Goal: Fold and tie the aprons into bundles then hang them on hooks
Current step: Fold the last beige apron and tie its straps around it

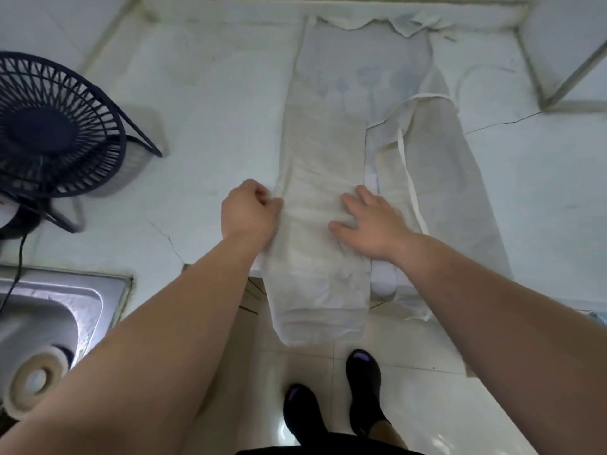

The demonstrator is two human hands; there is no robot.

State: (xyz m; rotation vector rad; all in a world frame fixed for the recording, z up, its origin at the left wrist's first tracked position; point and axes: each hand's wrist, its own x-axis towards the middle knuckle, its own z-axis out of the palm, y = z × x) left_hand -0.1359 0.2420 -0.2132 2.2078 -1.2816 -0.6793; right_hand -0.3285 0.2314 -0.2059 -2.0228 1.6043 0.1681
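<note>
A thin white apron (323,133) lies lengthwise on the white counter (203,103), its left side folded over the middle and its lower end hanging over the front edge. A white tie strap (409,178) runs down its right side. My left hand (249,213) pinches the apron's left edge with curled fingers. Flat on the folded cloth beside it lies my right hand (371,220), fingers spread and pressing down.
A dark table fan (56,126) stands on the counter at the left, its cord trailing toward a steel sink (49,310). A roll of tape (36,379) sits by the sink. A wall corner (571,60) juts in at the back right. My shoes (363,382) stand on the tiled floor below.
</note>
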